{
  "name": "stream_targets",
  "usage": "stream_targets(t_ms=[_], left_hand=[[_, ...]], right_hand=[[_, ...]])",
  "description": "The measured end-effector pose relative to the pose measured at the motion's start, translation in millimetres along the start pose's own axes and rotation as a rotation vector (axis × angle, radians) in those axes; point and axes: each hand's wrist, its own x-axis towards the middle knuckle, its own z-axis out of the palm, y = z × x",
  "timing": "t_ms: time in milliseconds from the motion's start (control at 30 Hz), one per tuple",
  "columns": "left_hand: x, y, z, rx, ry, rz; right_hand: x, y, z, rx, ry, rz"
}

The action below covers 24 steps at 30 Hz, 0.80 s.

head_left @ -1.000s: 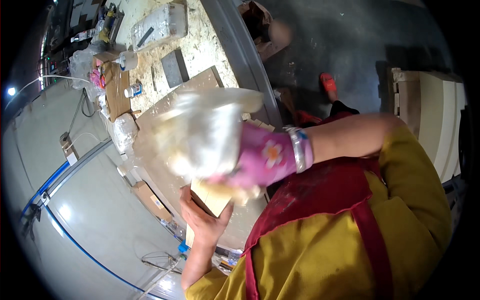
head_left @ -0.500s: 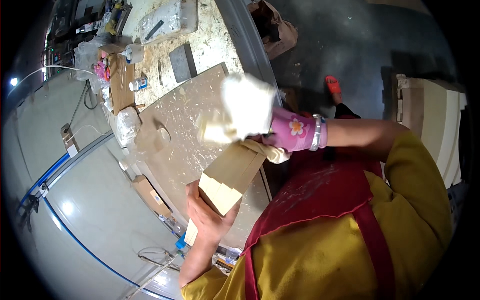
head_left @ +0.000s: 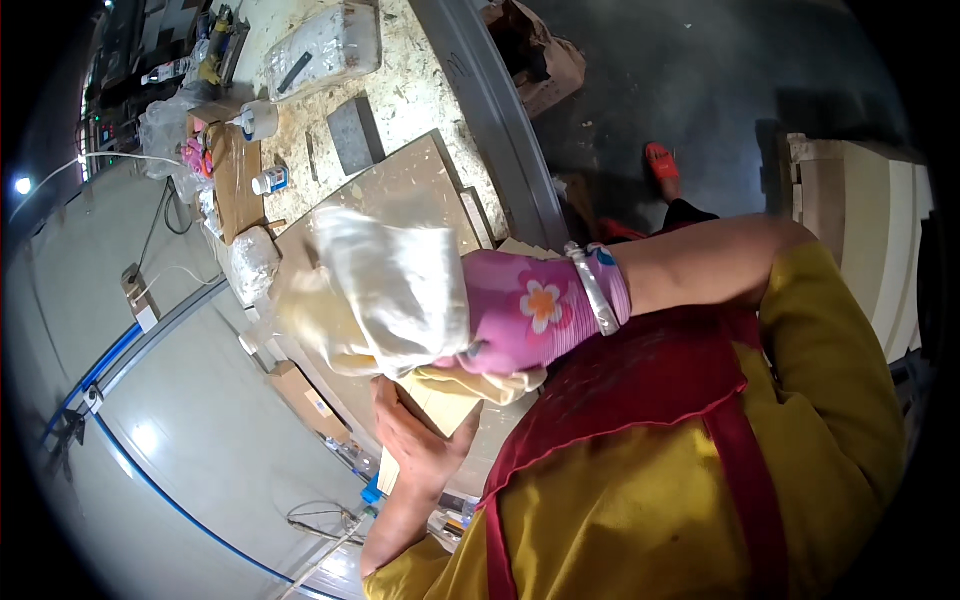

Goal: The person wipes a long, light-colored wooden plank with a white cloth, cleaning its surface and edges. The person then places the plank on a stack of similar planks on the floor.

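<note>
We get a blurred cloth point(head_left: 395, 285) hiding most fingers of our right hand point(head_left: 500, 330) and the wood's point(head_left: 443, 408) far end. Left sleeve point(head_left: 412, 573) cut off, near side.

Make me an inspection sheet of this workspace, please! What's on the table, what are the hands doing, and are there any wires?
Surface: light, stained worktable, partly covered by a brown board with pale marks.
Things in hand: pale wooden strips, partly hidden under a blurred white cloth.
Clutter: grey block, white bottle with a blue label, plastic-wrapped package, cardboard box.
Hands: bare left hand grips the strips; right hand, in a pink flowered glove, holds the cloth, its fingers mostly hidden.
Cables: white cable at upper left.
Surroundings: dark floor, brown paper bag, red sandal on a foot.
</note>
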Motion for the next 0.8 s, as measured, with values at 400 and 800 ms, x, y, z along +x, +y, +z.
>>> stream_targets(t_ms=[400, 800], left_hand=[[0, -16, -27, -0.828, -0.209, -0.302], [10, -24, -22, -0.766, -0.072, -0.432]], right_hand=[[-78, 82, 18, 0.563, 0.475, 0.593], [-63, 38, 29, -0.394, 0.513, 0.407]])
